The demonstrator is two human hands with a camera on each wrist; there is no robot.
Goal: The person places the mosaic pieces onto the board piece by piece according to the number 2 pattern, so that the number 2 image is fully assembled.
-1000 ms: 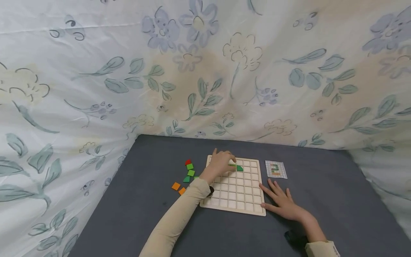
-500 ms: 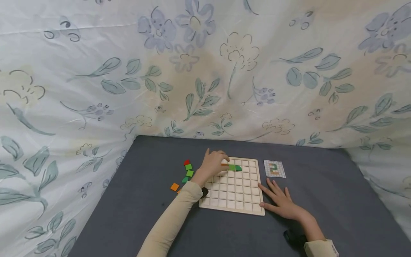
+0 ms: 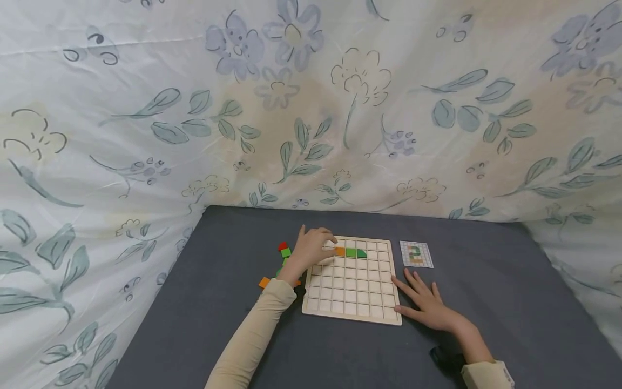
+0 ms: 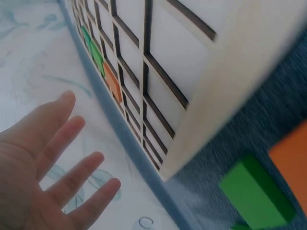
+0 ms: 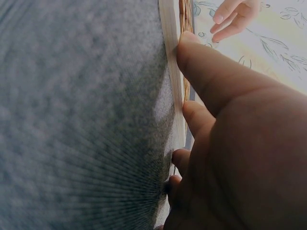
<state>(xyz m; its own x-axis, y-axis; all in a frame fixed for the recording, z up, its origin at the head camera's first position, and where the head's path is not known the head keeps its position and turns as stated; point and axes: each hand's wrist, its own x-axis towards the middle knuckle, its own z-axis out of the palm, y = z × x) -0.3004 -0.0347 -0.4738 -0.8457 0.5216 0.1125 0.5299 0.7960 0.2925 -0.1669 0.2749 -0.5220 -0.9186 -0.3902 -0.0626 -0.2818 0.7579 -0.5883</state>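
Note:
My left hand (image 3: 309, 251) hovers over the upper left part of a wooden grid board (image 3: 350, 310), holding nothing. In the left wrist view its fingers (image 4: 91, 206) are spread. Just right of its fingertips, an orange square tile (image 3: 340, 252) lies in the board's grid. A green square tile (image 3: 351, 253) sits beside it, then a dark green tile with a rounded corner (image 3: 362, 253). My right hand (image 3: 430, 309) is spread on the right, its thumb and fingertips touching the board's right edge.
Loose tiles lie left of the board, among them a red tile (image 3: 283, 246), a green tile (image 3: 285, 252) and an orange tile (image 3: 264, 282), some partly hidden by the left arm. A printed pattern card (image 3: 416, 255) lies right of the board. Floral cloth (image 3: 311, 108) hangs behind the dark table.
My left hand has moved left across the board, away from the row of tiles. The orange tile, partly covered by its fingers before, now shows fully beside the green one. My right hand stays put.

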